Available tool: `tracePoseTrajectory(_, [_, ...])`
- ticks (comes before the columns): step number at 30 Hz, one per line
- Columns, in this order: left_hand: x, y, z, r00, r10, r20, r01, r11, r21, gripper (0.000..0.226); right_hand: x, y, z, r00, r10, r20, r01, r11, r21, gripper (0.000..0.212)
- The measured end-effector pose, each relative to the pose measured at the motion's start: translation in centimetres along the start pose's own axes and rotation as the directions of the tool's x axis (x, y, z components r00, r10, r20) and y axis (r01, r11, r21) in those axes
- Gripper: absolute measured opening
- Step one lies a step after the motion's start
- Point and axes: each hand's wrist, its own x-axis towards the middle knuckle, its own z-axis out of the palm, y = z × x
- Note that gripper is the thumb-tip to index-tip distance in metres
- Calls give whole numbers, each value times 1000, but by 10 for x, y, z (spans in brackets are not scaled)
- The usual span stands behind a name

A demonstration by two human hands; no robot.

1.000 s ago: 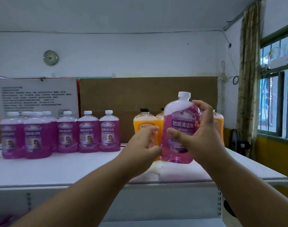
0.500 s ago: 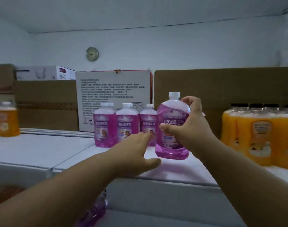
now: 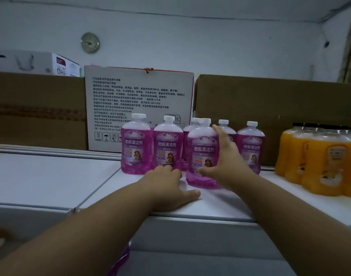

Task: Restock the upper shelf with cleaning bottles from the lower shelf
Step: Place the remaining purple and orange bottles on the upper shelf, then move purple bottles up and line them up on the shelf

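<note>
A purple cleaning bottle (image 3: 201,152) with a white cap stands on the white upper shelf (image 3: 51,176), in front of a row of like purple bottles (image 3: 135,144). My right hand (image 3: 228,162) grips it, thumb across its lower front and fingers round its right side. My left hand (image 3: 168,186) rests palm down on the shelf just left of that bottle, fingertips near the base of the second purple bottle (image 3: 167,146). Part of another purple bottle (image 3: 120,257) shows below the shelf edge, between my arms.
Several orange bottles (image 3: 322,162) stand packed together at the right of the shelf. A white printed carton (image 3: 138,96) and brown cardboard boxes (image 3: 37,110) line the back. The shelf's left half is bare white surface.
My right hand has carried the purple bottle forward and down, so it now stands on the shelf by the row. My left hand has come down flat onto the shelf.
</note>
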Motion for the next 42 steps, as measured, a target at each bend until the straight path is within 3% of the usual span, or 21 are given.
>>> tracePoseTrajectory(3, [2,2,0,999,-22,28,20,999,45,92,-4,0,2,1000,14,-12,-16,991,-132,131])
tracePoseTrajectory(10, [-1,5,-1,999,-15,39,14,999,38,88,8,-13,20,998,36,-45,-49,950,-307,122])
tracePoseTrajectory(25, [2,0,4,1000,-8,26,8,1000,20,88,1,-11,23,997,29,-66,-49,941,-334,119])
tracePoseTrajectory(28, [-1,0,0,1000,-22,-5,22,999,-41,82,-5,-21,13,990,-66,-128,16,934,-357,107])
tracePoseTrajectory(34, [-44,10,-3,961,-70,-268,7,974,-227,47,-44,-64,-8,939,-308,-155,264,931,-251,73])
tracePoseTrajectory(39, [-130,14,18,728,3,-685,-133,982,-137,32,-105,-111,-4,887,-452,-93,441,890,-116,63])
tracePoseTrajectory(42, [-180,-4,41,723,-85,-685,-45,984,-170,26,-139,-140,14,870,-492,-42,489,870,-59,60])
